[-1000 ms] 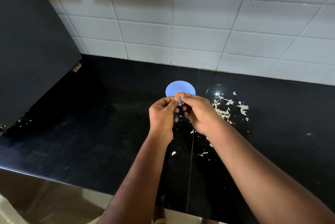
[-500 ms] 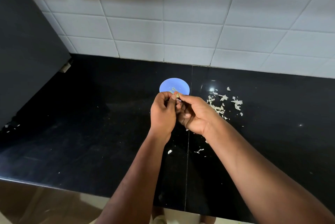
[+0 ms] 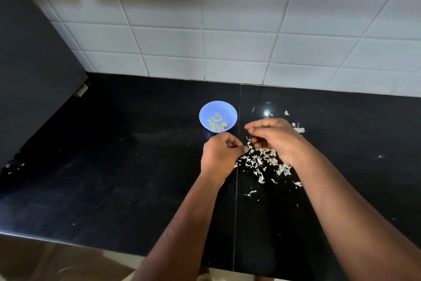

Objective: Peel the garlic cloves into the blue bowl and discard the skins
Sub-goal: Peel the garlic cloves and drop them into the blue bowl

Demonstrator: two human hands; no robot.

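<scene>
Our left hand (image 3: 219, 152) is curled, thumb to fingertips, though we cannot tell what it pinches; our right hand (image 3: 272, 138) hovers loosely curled, seemingly empty, over the garlic skins (image 3: 259, 160). Peeled cloves (image 3: 217, 122) sit in the blue bowl (image 3: 206, 110) just beyond. We'd sweep skins together gently, since they scatter easily

Two bare forearms, left hand (image 3: 219, 155) and right hand (image 3: 276, 138) (no sleeves, rings, watch or gloves visible); short nails on the fingers (image 3: 247, 131).
</scene>
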